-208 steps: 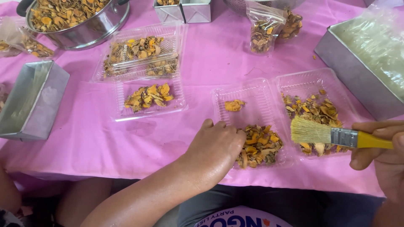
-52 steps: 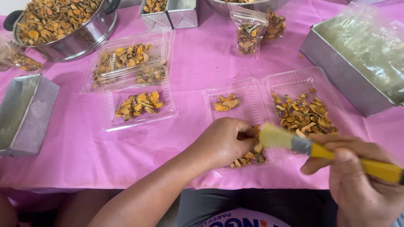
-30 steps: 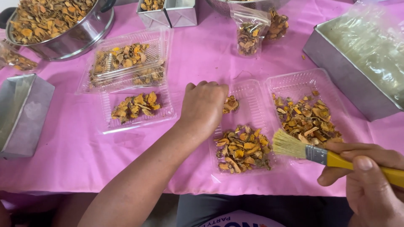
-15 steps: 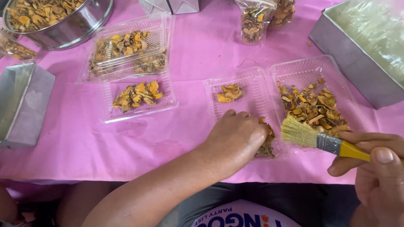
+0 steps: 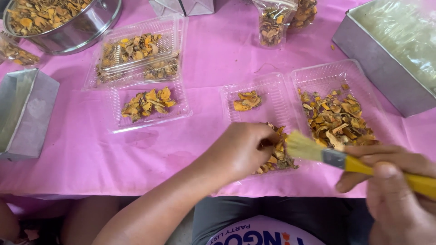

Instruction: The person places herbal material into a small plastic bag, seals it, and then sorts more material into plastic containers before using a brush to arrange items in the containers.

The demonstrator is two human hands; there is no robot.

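Pink cloth covered the bench. Your left hand closed on dried orange slices in the clear tray; your right hand gripped the yellow-handled brush beside them.

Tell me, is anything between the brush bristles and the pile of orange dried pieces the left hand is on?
Nothing visible. The brush, held by the right hand, has its bristles right at the edge of the pile of dried pieces in the clear tray. The left hand rests on the pile's other side, not in the gap.
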